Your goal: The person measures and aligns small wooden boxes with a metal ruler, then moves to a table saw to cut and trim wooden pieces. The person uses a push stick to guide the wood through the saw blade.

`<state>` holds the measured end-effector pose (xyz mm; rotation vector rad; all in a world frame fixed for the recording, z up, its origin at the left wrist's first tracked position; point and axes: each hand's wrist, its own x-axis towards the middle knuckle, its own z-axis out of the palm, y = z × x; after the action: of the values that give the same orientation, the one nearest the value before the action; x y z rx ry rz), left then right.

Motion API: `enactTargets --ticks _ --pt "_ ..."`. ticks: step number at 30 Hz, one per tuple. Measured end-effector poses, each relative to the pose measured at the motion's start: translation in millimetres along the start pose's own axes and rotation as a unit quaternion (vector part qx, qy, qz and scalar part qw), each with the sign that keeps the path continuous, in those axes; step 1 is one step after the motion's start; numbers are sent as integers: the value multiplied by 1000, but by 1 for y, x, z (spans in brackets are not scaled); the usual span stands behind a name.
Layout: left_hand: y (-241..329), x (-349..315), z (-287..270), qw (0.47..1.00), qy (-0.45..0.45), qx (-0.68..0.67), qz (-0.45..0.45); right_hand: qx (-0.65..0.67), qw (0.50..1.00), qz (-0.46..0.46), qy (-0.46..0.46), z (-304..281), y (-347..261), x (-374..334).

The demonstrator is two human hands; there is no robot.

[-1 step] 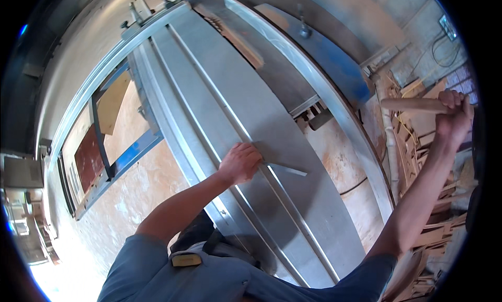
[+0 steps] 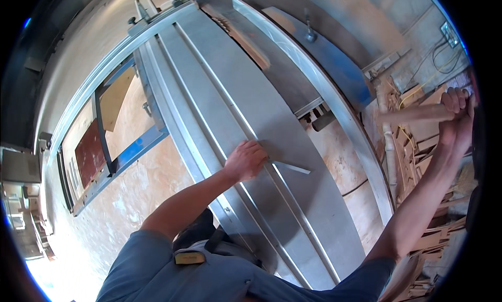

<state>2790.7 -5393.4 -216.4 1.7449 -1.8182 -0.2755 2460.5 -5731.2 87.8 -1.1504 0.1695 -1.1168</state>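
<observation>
My left hand [image 2: 246, 160] is closed on a thin, flat grey strip [image 2: 291, 167] and rests on the grey metal saw table [image 2: 230, 87]. The strip's free end sticks out to the right of the knuckles, low over the table, and the rest of it is hidden under my fingers. Out at the far right, my right hand [image 2: 456, 111] is raised clear of the table. Its fingers wrap round a thick wooden stick [image 2: 415, 115], which points left and is slightly smeared by motion.
Long grooves run along the table. A silver rail [image 2: 334, 103] curves past its right side, with a blue panel [image 2: 345, 74] beyond. A blue-and-grey frame [image 2: 138, 147] juts out at the left. Wood offcuts [image 2: 439, 239] are heaped on the floor at right.
The view has shifted slightly, so the table sits a little further right. The wooden stick hangs slightly lower and has blurred. My left hand keeps its hold on the strip.
</observation>
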Motion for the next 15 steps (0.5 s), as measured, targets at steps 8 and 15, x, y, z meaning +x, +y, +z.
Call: enactTargets --ticks 8,15 --pt "-26 -16 -7 933 268 -154 -186 -185 956 213 -82 203 119 -151" --pt "-124 -74 -99 774 256 -311 -489 -318 777 517 167 220 198 -365"
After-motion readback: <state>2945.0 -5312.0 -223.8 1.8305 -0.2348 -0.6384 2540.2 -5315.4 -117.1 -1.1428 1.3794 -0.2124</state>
